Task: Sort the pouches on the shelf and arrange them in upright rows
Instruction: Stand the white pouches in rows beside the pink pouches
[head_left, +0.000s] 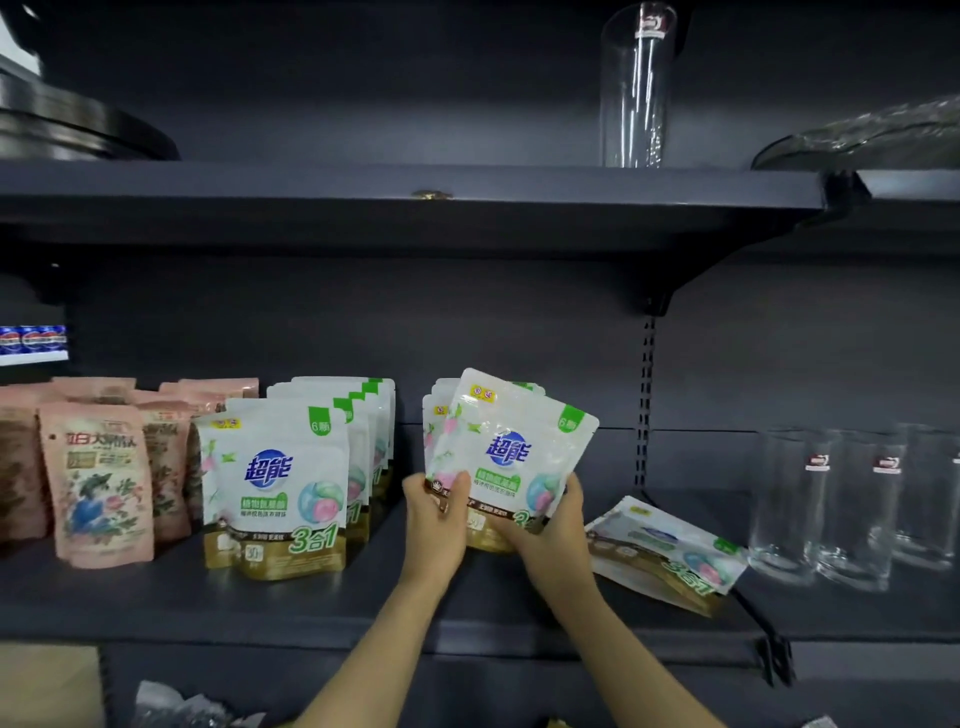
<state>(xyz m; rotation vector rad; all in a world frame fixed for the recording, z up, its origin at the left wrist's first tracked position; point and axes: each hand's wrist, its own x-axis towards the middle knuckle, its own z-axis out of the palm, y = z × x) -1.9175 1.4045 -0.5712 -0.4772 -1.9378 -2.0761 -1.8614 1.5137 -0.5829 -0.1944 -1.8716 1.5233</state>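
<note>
I have both hands on one white pouch (511, 457). My left hand (436, 519) pinches its lower left corner, thumb on the front and fingers curled behind; my right hand (550, 530) wraps the lower right corner the same way. The pouch is tilted a little to the right, its base low over the shelf (363, 597), and I cannot tell whether it touches. Its front reads 超能 in blue, a green corner tab reads "6" plus a character I can't make out, and part of a "3" shows by my right thumb. The body is white with pink flowers, a round window showing pastel beads, and a gold-brown band along the bottom.

Just behind it stands a short row (436, 415) of the same pouches, upright. To the left, apart from my hands, a longer white row (322, 447) stands upright; its front pouch reads 超能, "3合1" and "30". Left of that are pink pouches (98, 483) with a flower print and red writing too blurred to read. To the right, near my right wrist, two white pouches (670, 551) lie flat, "3合1" showing on the top one.

Clear glasses (841, 504) with small red labels stand further right, and a tall glass (636, 88) stands on the upper shelf.
</note>
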